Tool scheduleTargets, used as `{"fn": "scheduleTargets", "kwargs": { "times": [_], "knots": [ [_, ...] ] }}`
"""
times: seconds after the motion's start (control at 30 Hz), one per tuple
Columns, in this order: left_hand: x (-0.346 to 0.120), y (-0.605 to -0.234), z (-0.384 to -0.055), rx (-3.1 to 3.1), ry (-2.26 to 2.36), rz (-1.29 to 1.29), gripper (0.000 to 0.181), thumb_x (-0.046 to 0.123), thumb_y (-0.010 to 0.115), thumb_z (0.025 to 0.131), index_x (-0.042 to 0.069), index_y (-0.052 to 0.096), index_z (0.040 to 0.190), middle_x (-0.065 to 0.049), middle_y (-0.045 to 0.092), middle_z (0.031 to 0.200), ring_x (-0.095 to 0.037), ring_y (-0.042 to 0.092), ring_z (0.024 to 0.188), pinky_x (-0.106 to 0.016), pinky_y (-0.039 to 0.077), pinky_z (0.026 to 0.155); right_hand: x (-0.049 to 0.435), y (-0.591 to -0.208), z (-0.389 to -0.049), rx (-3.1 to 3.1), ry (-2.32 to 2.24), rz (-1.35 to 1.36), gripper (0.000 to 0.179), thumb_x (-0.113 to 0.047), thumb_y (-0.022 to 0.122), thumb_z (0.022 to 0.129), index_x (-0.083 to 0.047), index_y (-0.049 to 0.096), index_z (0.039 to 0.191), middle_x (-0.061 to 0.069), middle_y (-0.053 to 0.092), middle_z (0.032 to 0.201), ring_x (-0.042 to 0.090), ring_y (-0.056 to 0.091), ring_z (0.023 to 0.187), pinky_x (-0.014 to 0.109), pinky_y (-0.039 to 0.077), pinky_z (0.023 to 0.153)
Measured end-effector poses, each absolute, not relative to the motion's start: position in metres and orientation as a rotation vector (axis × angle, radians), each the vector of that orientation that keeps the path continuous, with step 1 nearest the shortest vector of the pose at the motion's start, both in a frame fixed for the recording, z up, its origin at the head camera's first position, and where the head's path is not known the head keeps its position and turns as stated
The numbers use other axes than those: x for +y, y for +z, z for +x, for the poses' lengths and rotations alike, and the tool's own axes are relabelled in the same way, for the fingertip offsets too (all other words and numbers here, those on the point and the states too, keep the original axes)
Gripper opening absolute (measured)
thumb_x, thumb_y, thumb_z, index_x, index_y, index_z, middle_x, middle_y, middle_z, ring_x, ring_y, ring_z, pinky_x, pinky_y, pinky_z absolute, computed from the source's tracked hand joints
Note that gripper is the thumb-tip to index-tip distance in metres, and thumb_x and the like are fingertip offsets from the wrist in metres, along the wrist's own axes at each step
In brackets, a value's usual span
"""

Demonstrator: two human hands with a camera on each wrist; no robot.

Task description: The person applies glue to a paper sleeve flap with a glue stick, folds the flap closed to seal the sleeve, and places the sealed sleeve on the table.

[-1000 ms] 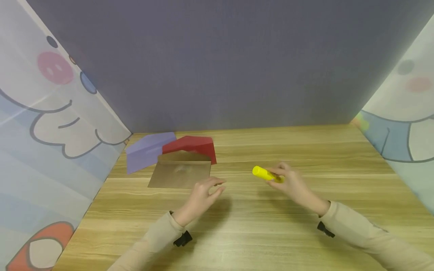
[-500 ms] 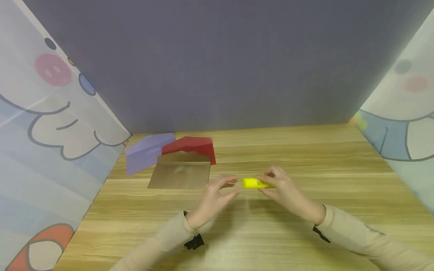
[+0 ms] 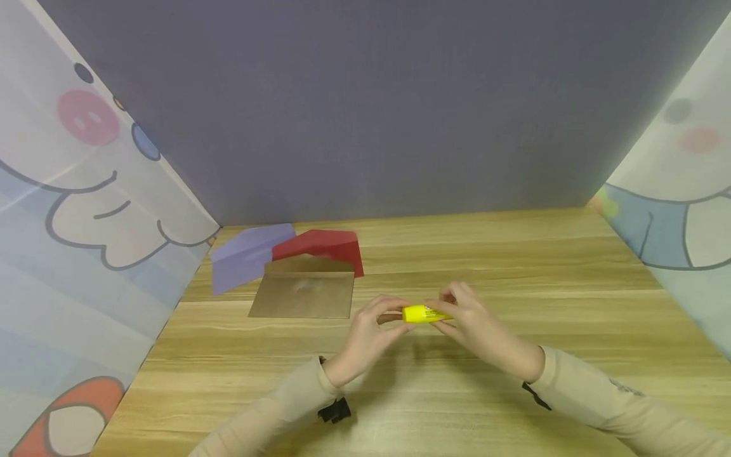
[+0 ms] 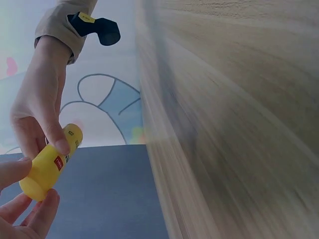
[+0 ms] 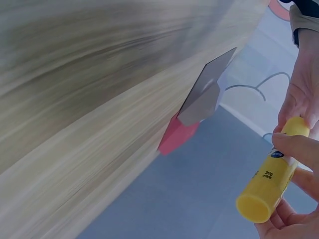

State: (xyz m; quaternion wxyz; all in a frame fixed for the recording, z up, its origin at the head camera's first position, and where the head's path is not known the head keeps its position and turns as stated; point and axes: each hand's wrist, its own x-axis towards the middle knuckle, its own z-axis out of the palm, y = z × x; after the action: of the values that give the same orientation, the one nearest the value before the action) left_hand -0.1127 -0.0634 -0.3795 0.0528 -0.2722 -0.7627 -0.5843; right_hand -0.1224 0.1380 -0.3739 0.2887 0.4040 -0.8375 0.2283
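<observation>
A yellow glue stick (image 3: 418, 314) is held level above the table between my two hands. My right hand (image 3: 476, 327) pinches its right part between thumb and fingers. The thumb and fingertips of my left hand (image 3: 368, 333) close round the other end. In the left wrist view a small red label shows on the glue stick (image 4: 50, 167), with the left fingers at its near end. Its round end faces the camera in the right wrist view, where the glue stick (image 5: 269, 179) shows "20g" print and the left hand (image 5: 301, 89) grips the far end.
A brown envelope (image 3: 305, 298) with its flap up lies left of my hands, overlapping a red envelope (image 3: 320, 240). A purple envelope (image 3: 242, 257) lies farther left. A grey panel (image 3: 371, 114) stands at the wooden table's (image 3: 542, 254) back, with cartoon-printed panels at both sides.
My right hand has brought the glue stick left and turned it level. My left hand has moved right and now grips the stick's left end. The envelopes have stayed put.
</observation>
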Motion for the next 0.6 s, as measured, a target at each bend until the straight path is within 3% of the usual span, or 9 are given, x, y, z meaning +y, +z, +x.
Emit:
{"fn": "scheduleTargets", "kwargs": {
  "times": [0.6],
  "knots": [
    [-0.0598,-0.3809,-0.1109,-2.328,-1.738,-0.806,0.027,-0.003,0.070,0.070,-0.004,0.064,0.096,-0.011,0.058,0.091,-0.023,0.059,0.086,-0.025,0.051,0.077,0.1384,-0.3692,-0.1187,-2.155,0.565,1.149,0.037,-0.002,0.078,0.054,0.000,0.067,0.089,0.007,0.047,0.083,0.018,0.045,0.073,0.024,0.046,0.057]
  ]
}}
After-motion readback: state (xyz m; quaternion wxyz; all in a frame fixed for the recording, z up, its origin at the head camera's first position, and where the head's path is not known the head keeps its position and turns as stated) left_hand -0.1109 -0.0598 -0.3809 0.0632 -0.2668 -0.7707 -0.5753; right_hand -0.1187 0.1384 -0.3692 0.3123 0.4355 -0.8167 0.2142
